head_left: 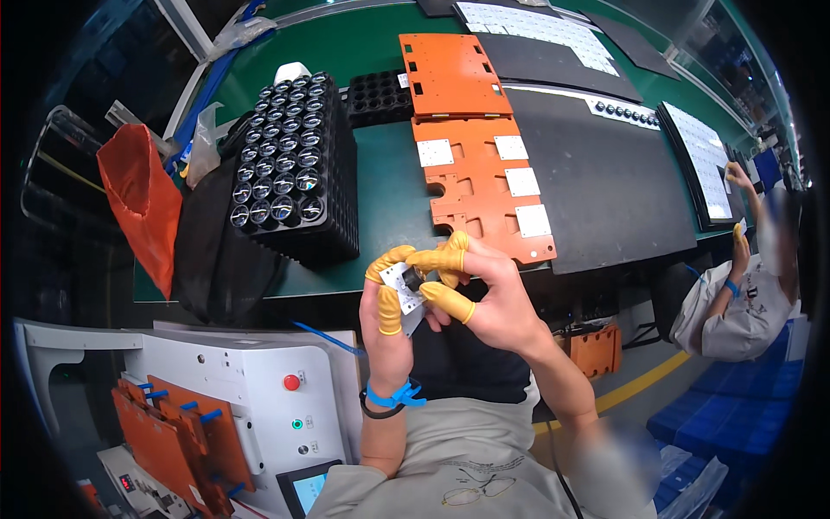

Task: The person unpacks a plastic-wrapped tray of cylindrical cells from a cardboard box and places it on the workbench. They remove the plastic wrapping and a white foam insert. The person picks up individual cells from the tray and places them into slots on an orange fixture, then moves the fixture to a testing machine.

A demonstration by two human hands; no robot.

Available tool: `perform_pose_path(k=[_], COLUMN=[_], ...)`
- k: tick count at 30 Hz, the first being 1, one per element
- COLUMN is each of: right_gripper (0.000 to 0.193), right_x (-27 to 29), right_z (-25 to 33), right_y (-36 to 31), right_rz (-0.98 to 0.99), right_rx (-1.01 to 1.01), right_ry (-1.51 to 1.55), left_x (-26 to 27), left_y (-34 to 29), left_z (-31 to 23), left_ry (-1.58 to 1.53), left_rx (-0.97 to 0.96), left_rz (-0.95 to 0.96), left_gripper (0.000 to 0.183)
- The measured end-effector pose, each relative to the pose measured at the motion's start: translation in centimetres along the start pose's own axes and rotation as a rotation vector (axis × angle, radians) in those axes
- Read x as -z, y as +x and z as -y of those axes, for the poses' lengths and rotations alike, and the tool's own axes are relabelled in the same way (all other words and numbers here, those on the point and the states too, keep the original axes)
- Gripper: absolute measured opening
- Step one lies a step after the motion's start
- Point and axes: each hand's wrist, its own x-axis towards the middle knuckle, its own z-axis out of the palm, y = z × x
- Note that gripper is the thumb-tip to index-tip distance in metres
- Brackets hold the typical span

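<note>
My left hand [391, 339], in yellow finger cots, grips a small white square plate [400, 292] by its edges. My right hand [491, 290], also in finger cots, has its thumb and fingers closed round a small dark round part [413, 278] against the plate's face. This part looks like a lens, but the fingers partly cover it. Just beyond my hands lies an orange fixture board [471, 195] bearing several white square plates [522, 182]. A tall stack of black trays [333, 186] full of clear lenses [283, 163] stands to the left.
A hinged orange panel [451, 78] lies behind the fixture. Dark mats [596, 182] and white sheets [540, 35] cover the right and far bench. An orange bag [143, 208] hangs left, above a machine with a red button [291, 381]. A co-worker [735, 294] sits at right.
</note>
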Motion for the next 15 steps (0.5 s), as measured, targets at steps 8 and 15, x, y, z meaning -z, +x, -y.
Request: perform_pose_path(k=[8, 15], right_gripper=[0.029, 0.028], right_x=[0.9, 0.9], right_z=[-0.4, -0.4], right_y=[0.1, -0.7], right_rz=[0.013, -0.02], right_rx=[0.335, 0.229], right_ry=[-0.378, -0.417], left_x=[0.1, -0.8], left_y=[-0.4, -0.5], left_z=[0.8, 1.6], left_ry=[0.154, 0.188], left_rx=[-0.087, -0.108], left_rz=[-0.041, -0.104], left_gripper=[0.058, 0.059])
